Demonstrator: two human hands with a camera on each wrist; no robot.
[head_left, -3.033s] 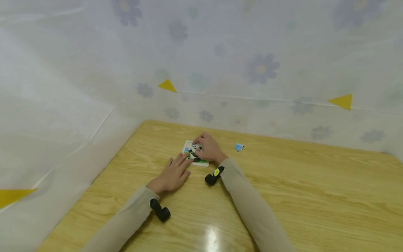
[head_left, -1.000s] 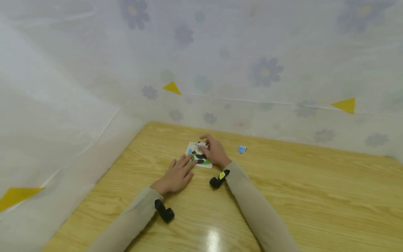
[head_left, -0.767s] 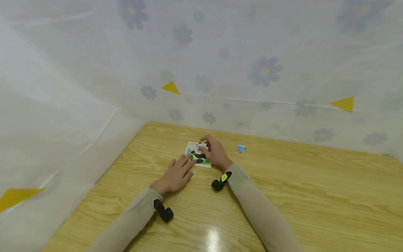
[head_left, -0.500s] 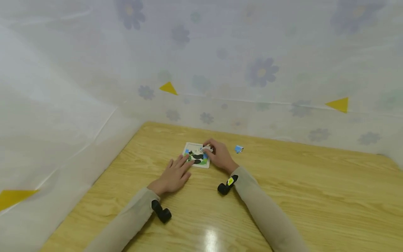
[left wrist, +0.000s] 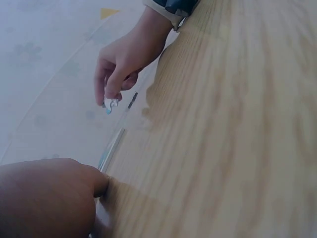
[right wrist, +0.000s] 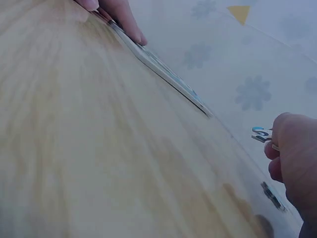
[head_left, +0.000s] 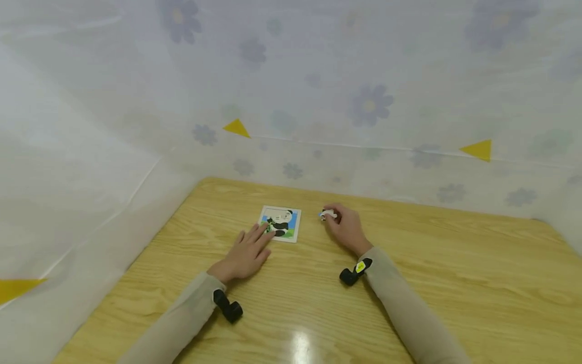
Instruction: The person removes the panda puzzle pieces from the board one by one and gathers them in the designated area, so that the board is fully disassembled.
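Puzzle board, a small square card printed with a black-and-white panda on blue and green (head_left: 280, 223), lies flat on the light wooden bench (head_left: 409, 303), left of centre and towards the far edge. Nearest the viewer, two beige sleeves enter from below, each carrying a black wrist-mounted camera; the left camera (head_left: 228, 306) sits near the near bench edge, the right camera (head_left: 355, 272) further in. Left hand (head_left: 243, 253): laid palm-down on the bench with fingers straight and slightly spread, grip wide and holding nothing; its fingertips (head_left: 263, 231) rest on the near left corner of the puzzle board, as the right wrist view confirms (right wrist: 130, 24). Right hand (head_left: 345, 228): positioned to the right of the board and apart from it, fingers curled, grip narrow and pinching a small white puzzle piece with blue and dark markings (head_left: 328, 214) between thumb and fingertips. In the left wrist view the piece (left wrist: 111, 104) hangs from the fingertips just above the bench surface. In the right wrist view a second small dark piece (right wrist: 271, 194) lies on the bench below the right hand. Beyond the bench, translucent plastic sheeting printed with pale flowers (head_left: 369, 103) and yellow triangles (head_left: 476, 149) forms the back and left walls.
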